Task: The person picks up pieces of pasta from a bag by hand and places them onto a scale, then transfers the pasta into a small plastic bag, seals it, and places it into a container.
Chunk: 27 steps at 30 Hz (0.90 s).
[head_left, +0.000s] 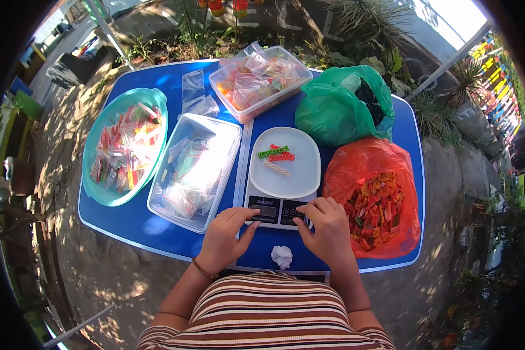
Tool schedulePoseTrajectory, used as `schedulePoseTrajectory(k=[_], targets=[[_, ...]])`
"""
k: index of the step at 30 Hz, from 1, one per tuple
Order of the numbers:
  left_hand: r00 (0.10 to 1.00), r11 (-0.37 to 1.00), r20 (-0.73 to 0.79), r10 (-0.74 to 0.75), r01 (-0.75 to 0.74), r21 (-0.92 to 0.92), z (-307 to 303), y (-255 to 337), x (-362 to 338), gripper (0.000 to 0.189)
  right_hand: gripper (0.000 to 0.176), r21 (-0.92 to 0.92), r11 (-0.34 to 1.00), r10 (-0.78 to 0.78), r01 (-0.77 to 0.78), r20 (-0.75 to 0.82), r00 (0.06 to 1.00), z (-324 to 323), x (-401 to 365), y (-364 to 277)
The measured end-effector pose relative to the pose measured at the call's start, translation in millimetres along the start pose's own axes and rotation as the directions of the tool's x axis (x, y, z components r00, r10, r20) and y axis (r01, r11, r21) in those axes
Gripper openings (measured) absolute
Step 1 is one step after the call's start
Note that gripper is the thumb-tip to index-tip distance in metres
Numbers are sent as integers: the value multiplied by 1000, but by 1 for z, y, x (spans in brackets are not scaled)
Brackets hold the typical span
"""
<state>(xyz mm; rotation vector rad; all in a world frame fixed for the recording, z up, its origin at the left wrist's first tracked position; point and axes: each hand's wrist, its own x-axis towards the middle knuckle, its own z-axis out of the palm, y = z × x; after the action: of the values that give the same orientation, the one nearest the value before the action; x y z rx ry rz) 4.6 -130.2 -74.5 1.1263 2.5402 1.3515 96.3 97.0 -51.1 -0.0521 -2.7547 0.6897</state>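
Observation:
A kitchen scale [273,223] with a white plate [286,185] on top stands at the middle of the blue table. Green, red and pale twisted pieces [277,156] lie on the plate. My left hand [230,234] touches the scale's front left corner by the display, thumb and fingers apart and nothing between them. At the front right corner, beside the buttons, my right hand [325,226] rests with its fingers spread, holding nothing. Just in front of the scale, between my hands, sits a crumpled white tissue [282,256].
Right of the scale are a red bag [411,192] of colourful pieces and a green bag [332,111]. A clear tub [233,157] of plastic bags and a teal basin [90,175] of packets stand left. Another tub [239,114] and a clear bag [193,90] lie behind.

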Motion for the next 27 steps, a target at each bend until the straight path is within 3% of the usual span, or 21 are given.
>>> schedulePoseTrajectory(k=[19, 25, 27], targets=[[999, 1000, 46, 6, -6, -11, 4, 0, 0, 25, 20, 59, 998, 31, -34, 44, 999, -3, -8, 1], [984, 990, -110, 141, -143, -4, -7, 7, -3, 24, 26, 200, 976, -76, 82, -37, 996, 13, 5, -15], [967, 978, -194, 168, -140, 152, -20, 9, 0, 24, 29, 231, 955, -174, 186, -70, 982, 23, 15, -30]])
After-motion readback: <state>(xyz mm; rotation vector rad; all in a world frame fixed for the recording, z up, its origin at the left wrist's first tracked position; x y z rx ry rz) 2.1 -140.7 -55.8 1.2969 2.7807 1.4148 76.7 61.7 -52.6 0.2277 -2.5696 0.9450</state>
